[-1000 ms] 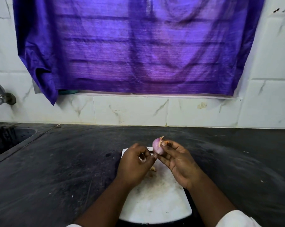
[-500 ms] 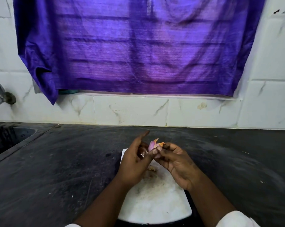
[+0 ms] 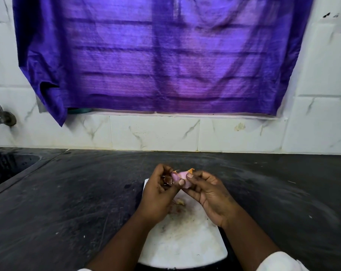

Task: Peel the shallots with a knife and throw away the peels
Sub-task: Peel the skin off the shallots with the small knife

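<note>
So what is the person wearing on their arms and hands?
Nothing on the left hand or right hand: no gloves, rings or watch visible. The forearms are bare, with white sleeve edges showing at the bottom of the frame. Short fingernails.

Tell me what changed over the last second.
The left hand closed in on the pink shallot and now pinches brown peel at its left side. The right hand keeps holding the shallot above the white cutting board, which stayed put.

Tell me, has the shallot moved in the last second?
Yes, slightly. The shallot has tipped over, its orange tip now pointing right, but it is still held above the far edge of the white board.
</note>
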Motion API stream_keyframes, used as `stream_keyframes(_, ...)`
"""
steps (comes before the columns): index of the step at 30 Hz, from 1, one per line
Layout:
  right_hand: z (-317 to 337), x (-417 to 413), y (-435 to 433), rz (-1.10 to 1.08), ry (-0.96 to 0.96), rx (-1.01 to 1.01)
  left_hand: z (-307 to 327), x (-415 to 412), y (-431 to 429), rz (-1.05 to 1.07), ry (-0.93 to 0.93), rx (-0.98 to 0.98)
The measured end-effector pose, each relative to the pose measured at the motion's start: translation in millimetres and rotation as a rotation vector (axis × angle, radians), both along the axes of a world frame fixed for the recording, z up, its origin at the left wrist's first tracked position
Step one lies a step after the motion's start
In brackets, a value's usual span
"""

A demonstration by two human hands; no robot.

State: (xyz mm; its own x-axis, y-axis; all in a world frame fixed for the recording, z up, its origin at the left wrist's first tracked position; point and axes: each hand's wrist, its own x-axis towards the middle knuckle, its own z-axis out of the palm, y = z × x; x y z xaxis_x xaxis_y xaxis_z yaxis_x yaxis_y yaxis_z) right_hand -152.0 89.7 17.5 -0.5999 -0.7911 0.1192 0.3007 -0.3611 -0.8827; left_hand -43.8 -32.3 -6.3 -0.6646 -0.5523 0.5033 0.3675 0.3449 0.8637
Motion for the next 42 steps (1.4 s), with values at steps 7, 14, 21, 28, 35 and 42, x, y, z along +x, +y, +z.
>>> stream_keyframes(7,-5.5,-8.5,-3.5,-0.124,-0.060,0.020,-0.1,-1.4,2.4,-0.033,-0.051,0.111)
stream_keyframes(14,-8.3,-9.9,-2.5,-0.095,-0.030,0.144,0.5,-3.2,1.2,-0.021,-0.089,0.167)
stream_keyframes(21,-0.3,-1.9,1.9,-0.111,0.181,0.188,-1.0,-2.2,-3.3,-0.005,-0.045,0.136)
stream_keyframes(28,0.1,-3.6,1.9,-0.040,-0.063,0.126,4.3,-2.1,-4.9,-0.089,0.031,0.247)
stream_keyframes(35,-2.9,-6.5,-0.1,-0.089,-0.176,0.110,4.8,2.1,-0.7,0.075,-0.096,0.055)
stream_keyframes(42,-1.9,-4.8,0.4,-0.044,-0.180,0.070,0.3,3.0,1.9,0.041,-0.151,-0.052)
